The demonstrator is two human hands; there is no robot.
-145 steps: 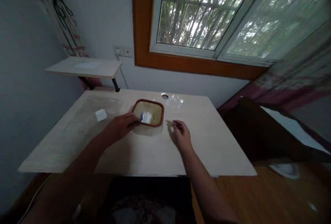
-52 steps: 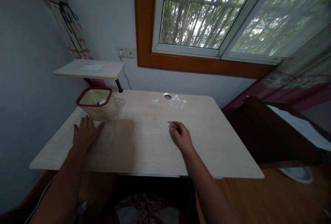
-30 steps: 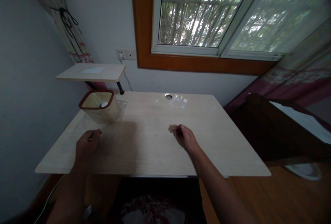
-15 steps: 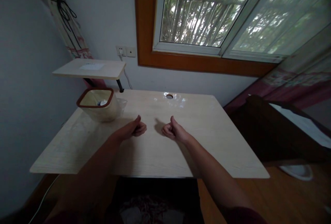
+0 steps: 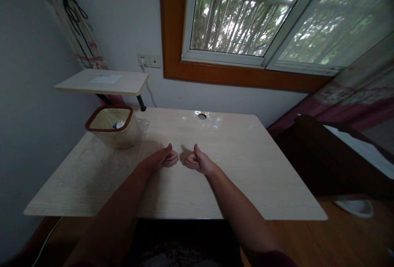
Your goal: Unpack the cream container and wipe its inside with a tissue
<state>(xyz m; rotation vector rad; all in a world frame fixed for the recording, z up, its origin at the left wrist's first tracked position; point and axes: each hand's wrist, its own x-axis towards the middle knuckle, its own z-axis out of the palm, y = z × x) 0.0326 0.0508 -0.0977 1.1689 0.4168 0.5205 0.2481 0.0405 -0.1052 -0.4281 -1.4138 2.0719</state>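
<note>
My left hand (image 5: pixel 163 159) and my right hand (image 5: pixel 195 162) are held side by side over the middle of the pale wooden table (image 5: pixel 246 164). Each is curled into a fist with the thumb up, and nothing shows in either. A small cream bin with a brown rim (image 5: pixel 111 126) stands at the table's far left corner, well away from my left hand. A white and blue scrap (image 5: pixel 116 125) lies inside it.
A small raised shelf (image 5: pixel 101 81) hangs over the far left corner. A cable hole (image 5: pixel 202 116) is near the back edge. A window (image 5: pixel 246 16) is behind the table, a dark wooden piece of furniture (image 5: pixel 332 156) to the right.
The bin went from the table's middle to the far left corner. My left hand let go of it and came back to the centre. Both hands closed into thumbs-up fists and drew together.
</note>
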